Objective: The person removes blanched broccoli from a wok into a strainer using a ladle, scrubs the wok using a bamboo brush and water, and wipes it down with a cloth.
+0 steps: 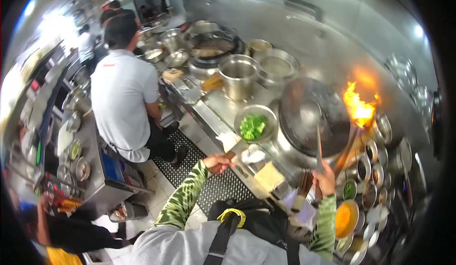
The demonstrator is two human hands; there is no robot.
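My right hand (pixel 326 177) is closed around the handle of a ladle (pixel 311 114). The ladle's round bowl is inside a large dark wok (pixel 295 133), where steam blurs the contents. My left hand (pixel 218 163) is closed at the counter edge, around what looks like a short brown handle (pixel 230 155). Just beyond that hand, a metal bowl (pixel 272 115) holds bright green broccoli (pixel 253 126). I cannot tell whether the brown handle joins this bowl. A folded tan cloth (pixel 269 177) lies on the counter between my hands.
A tall flame (pixel 359 106) burns at the wok's right. Several seasoning containers, including an orange-filled bowl (pixel 346 219), crowd the right side. A stockpot (pixel 239 77) stands behind the broccoli. A co-worker in a white shirt (pixel 124 99) stands to the left, by a black floor mat (pixel 209 186).
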